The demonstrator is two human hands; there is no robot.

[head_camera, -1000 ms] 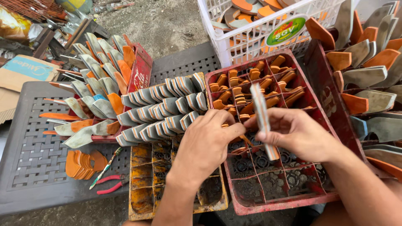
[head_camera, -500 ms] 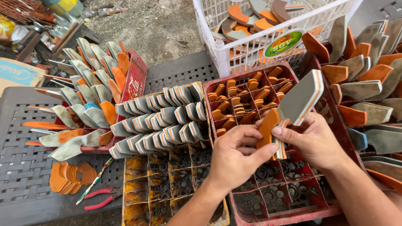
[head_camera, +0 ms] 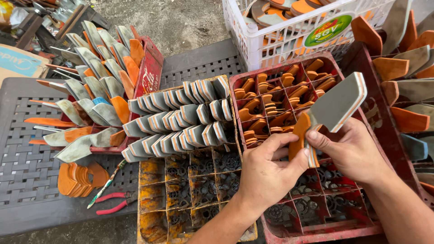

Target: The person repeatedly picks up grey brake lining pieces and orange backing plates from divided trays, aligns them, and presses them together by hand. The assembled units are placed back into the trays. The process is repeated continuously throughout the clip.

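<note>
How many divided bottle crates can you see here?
4: far-left red crate, middle yellow crate, red crate under the hands, right one; others may be hidden.

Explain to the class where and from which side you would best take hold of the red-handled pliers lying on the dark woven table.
Grip the red-handled pliers by the two red handles, coming from above and from the near edge of the table. They lie flat with the handles splayed toward that open side, while the metal nose points right toward the yellow crate, probably leaving less room there.
</note>
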